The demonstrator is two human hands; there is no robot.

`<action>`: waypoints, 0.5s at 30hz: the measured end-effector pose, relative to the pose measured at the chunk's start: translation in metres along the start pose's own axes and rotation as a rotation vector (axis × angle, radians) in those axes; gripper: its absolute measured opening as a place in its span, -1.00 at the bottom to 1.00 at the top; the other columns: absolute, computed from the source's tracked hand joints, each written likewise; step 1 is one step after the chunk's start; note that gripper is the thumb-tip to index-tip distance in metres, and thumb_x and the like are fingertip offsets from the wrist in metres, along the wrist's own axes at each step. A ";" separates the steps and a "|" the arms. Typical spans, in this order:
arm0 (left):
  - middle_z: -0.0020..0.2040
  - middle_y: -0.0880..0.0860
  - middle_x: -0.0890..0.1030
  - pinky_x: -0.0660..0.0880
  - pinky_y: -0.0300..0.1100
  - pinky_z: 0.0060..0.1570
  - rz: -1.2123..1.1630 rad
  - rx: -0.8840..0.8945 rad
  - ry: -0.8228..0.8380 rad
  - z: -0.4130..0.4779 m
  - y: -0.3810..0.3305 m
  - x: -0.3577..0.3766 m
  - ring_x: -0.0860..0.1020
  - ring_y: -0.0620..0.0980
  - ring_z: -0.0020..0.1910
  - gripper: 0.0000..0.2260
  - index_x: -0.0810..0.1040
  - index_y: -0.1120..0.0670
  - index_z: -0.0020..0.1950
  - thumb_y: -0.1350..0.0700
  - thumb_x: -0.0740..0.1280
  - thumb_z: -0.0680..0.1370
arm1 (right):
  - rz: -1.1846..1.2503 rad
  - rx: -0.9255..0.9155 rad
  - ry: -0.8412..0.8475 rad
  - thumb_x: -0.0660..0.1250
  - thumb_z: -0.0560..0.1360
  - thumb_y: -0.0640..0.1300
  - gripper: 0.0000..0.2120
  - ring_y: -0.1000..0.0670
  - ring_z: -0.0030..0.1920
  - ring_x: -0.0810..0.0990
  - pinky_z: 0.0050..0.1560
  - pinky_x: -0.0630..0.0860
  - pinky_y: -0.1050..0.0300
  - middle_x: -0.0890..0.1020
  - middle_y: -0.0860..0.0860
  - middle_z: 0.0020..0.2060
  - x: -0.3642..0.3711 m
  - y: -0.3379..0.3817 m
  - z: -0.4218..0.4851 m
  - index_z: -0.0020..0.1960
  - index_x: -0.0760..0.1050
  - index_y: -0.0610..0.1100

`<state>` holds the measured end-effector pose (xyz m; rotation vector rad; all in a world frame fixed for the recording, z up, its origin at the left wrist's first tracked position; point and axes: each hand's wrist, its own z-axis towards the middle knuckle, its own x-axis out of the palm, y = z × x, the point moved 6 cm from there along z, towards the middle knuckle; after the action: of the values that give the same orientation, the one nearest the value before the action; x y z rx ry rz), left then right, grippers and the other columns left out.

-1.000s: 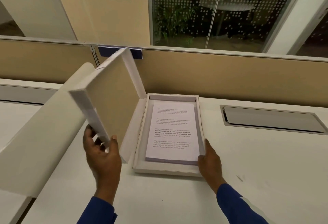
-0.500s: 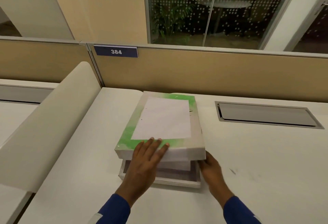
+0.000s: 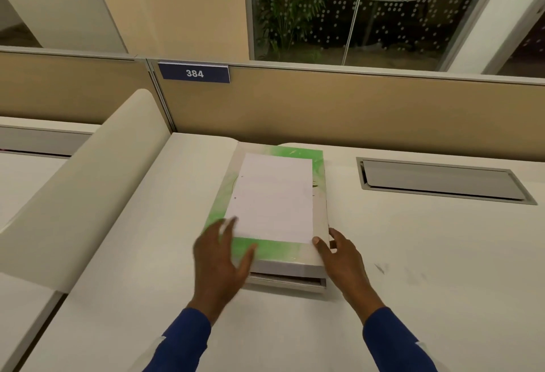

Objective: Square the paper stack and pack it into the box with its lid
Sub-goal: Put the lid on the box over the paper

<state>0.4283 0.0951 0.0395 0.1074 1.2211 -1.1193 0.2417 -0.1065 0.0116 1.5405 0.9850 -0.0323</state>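
The lid (image 3: 274,249), white with a green border and a white sheet printed or stuck on its top, lies over the box in the middle of the desk. Only the box's near wall (image 3: 287,283) shows, in a narrow gap under the lid's front edge. The paper stack is hidden inside. My left hand (image 3: 219,256) is blurred, fingers spread, over the lid's near left corner. My right hand (image 3: 340,256) is at the near right corner, thumb on top of the lid and fingers down its right side.
The white desk (image 3: 413,298) runs right and towards me. A closed cable flap (image 3: 442,181) is set into it at the right. A tan partition (image 3: 354,112) with a 384 sign (image 3: 194,73) stands behind. A rounded cream divider (image 3: 88,182) slopes along the left.
The lid, held upright in my left hand a second ago, has come down over the box and settled lower, narrowing the front gap. My left hand slid to the lid's left corner; my right thumb came on top.
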 end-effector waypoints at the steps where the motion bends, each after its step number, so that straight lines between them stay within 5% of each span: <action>1: 0.32 0.20 0.54 0.44 0.15 0.29 0.026 -0.208 -0.003 0.006 0.016 -0.005 0.49 0.20 0.33 -0.40 0.46 0.18 0.47 -0.16 0.37 0.56 | -0.029 -0.011 -0.005 0.29 0.61 0.15 -0.51 0.22 -0.12 0.50 -0.26 0.31 0.47 0.48 0.24 -0.08 0.000 0.001 -0.002 0.48 0.40 0.00; 3: 0.29 0.28 0.54 0.48 0.16 0.22 -0.006 -0.610 0.159 0.008 0.047 -0.005 0.52 0.29 0.25 -0.37 0.41 0.24 0.46 -0.20 0.31 0.60 | -0.069 -0.013 -0.002 0.27 0.62 0.13 -0.53 0.14 -0.06 0.52 -0.20 0.39 0.38 0.52 0.14 0.00 0.001 -0.001 -0.008 0.48 0.40 0.00; 5: 0.13 0.24 0.58 0.54 0.02 -0.05 -0.121 -0.818 0.332 0.000 0.066 0.004 0.58 0.19 0.01 -0.49 0.50 0.23 0.23 -0.22 0.25 0.62 | -0.112 0.001 0.019 0.25 0.63 0.12 -0.56 0.02 0.04 0.53 -0.02 0.47 0.18 0.56 0.03 0.09 0.004 -0.006 -0.014 0.46 0.42 -0.01; 8: -0.05 0.14 0.60 0.37 -0.15 -0.36 -0.180 -0.830 0.375 -0.003 0.078 0.007 0.50 -0.03 -0.23 -0.61 0.51 0.16 -0.04 -0.17 0.22 0.65 | -0.113 0.023 0.019 0.23 0.65 0.08 -0.58 0.01 0.07 0.47 0.08 0.43 0.13 0.56 -0.03 0.15 0.009 -0.014 -0.021 0.46 0.40 -0.01; 15: -0.20 0.12 0.59 0.35 -0.13 -0.35 -0.185 -0.818 0.406 -0.004 0.093 0.006 0.50 0.03 -0.27 -0.65 0.60 0.23 -0.07 -0.05 0.27 0.67 | -0.090 0.008 0.003 0.23 0.66 0.04 -0.55 -0.07 0.18 0.52 0.23 0.51 0.02 0.54 -0.09 0.23 0.018 -0.020 -0.031 0.52 0.31 0.00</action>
<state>0.4918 0.1403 -0.0115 -0.4273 2.0026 -0.6891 0.2255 -0.0738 -0.0065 1.5034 1.0571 -0.0970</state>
